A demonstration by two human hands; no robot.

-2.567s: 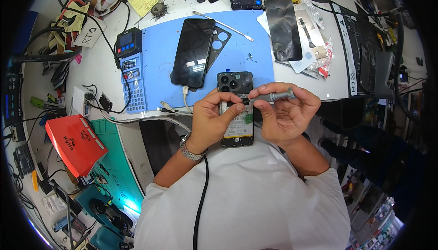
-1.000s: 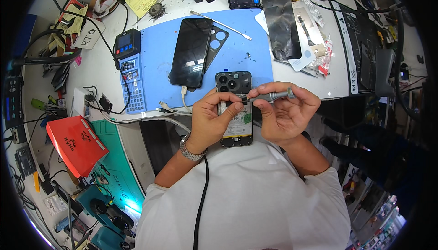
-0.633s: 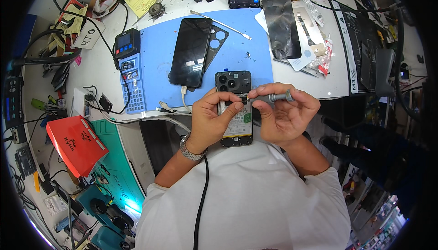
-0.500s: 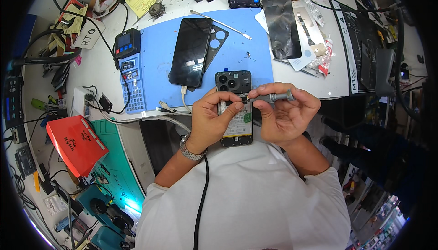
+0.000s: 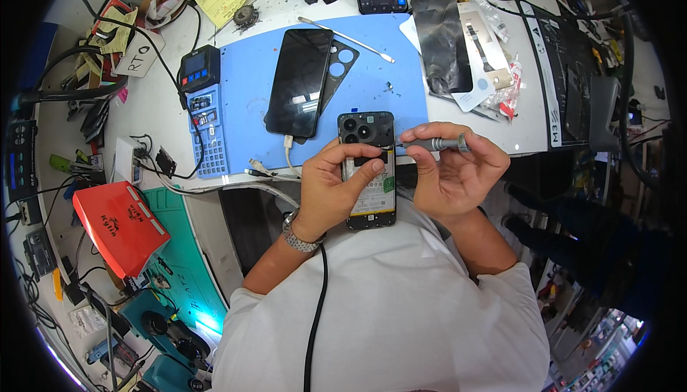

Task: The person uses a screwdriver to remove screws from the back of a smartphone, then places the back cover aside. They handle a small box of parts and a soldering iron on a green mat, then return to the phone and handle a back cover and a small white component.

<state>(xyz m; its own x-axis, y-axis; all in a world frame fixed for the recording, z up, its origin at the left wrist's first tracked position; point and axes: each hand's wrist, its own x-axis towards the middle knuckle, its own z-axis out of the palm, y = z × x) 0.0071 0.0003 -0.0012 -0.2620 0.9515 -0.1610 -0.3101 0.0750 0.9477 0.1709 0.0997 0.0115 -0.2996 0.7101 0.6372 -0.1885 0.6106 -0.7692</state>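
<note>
Bright, sharp — edges fisheye-bent, dark

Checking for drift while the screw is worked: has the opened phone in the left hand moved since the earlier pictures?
No. The opened phone sits at the same spot against the blue mat's near edge, in the left hand.

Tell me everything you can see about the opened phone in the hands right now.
The opened phone is a dark slab with its back cover off, showing a black camera block with round lenses at the far end and a pale battery label below. It is held roughly flat over the desk's near edge. The left hand grips its left side, thumb across it. The right hand lays a grey screwdriver tip against its right edge.
</note>
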